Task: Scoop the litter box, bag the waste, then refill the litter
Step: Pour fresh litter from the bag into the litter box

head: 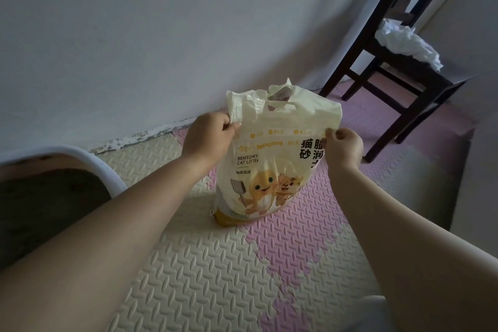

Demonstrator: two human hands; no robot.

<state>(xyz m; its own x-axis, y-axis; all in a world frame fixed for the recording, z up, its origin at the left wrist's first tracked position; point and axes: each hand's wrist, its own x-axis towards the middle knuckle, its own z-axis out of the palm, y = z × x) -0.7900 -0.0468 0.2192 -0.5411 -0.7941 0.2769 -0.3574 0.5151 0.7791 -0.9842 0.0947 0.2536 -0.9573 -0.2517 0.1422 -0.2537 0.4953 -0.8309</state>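
A cream and yellow bag of bentonite cat litter [269, 164] stands upright on the foam floor mat near the wall, its top torn open at the handle. My left hand [207, 136] pinches the bag's upper left edge. My right hand [343, 147] pinches its upper right edge. At the far left is the white litter box [102, 170], with dark litter inside; only its right end shows.
A dark wooden chair [398, 67] stands at the back right with a crumpled white plastic bag [404, 43] on its seat. Pink and cream foam tiles [215, 264] cover the floor. A white wall [134, 35] runs close behind the bag.
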